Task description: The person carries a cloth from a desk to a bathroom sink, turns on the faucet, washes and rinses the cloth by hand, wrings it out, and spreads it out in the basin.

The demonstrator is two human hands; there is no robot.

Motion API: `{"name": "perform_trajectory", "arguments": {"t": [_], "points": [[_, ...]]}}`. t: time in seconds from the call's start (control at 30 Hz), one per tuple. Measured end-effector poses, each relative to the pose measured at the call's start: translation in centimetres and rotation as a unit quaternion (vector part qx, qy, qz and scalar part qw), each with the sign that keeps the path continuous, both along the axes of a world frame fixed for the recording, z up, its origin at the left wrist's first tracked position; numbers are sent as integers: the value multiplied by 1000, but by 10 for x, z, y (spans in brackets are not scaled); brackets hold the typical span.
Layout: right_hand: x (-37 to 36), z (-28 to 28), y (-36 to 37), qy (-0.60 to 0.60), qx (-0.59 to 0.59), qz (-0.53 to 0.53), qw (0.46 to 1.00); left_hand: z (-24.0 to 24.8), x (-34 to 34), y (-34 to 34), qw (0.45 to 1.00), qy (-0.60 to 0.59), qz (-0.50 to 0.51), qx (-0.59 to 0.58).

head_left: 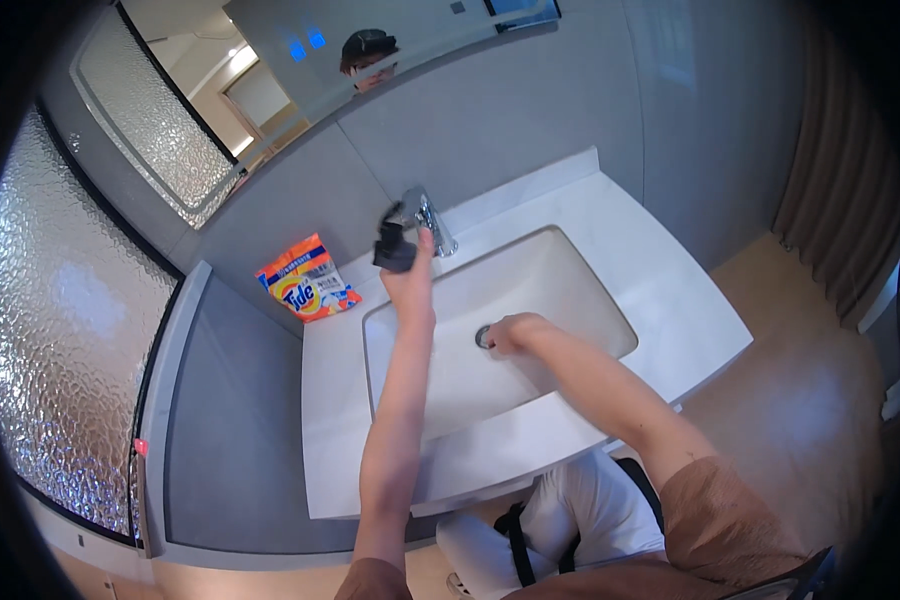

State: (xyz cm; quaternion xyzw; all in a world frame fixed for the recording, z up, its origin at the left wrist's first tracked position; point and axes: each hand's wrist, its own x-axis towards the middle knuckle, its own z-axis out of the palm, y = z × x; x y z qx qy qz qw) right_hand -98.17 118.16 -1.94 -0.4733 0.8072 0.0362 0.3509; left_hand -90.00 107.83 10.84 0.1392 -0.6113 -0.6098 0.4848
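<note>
My left hand (411,280) is raised over the sink's back left rim, close to the chrome faucet (435,228). It is closed around a black item (395,243) with an uneven, folded-looking outline; its kind is unclear. The item hides most of the fingers, while the thumb points up beside it. Down in the white sink basin (440,375), my right hand (517,334) has its fingers bent together at the round drain stopper (484,337). The fingertips are partly hidden there. No water shows in the basin.
An orange detergent bag (310,280) leans on the wall at the back left of the white countertop (675,290). A mirror (310,60) hangs above. Textured glass (65,320) stands at the left, and a brown curtain (840,170) hangs at the right.
</note>
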Motion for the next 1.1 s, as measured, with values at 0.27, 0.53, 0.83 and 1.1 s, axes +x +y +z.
{"name": "perform_trajectory", "arguments": {"t": [0.27,0.53,0.83,1.1], "points": [[-8,-7,13,76,-178,-39,980,44,-23,-50,944,-18,-143,296],[-4,6,13,78,-196,-45,976,67,-4,-58,887,21,-257,383],[-7,6,15,69,-187,-57,978,68,-4,-60,861,82,-316,390],[-1,12,20,49,-199,-83,975,69,1,-57,865,63,-331,371]]}}
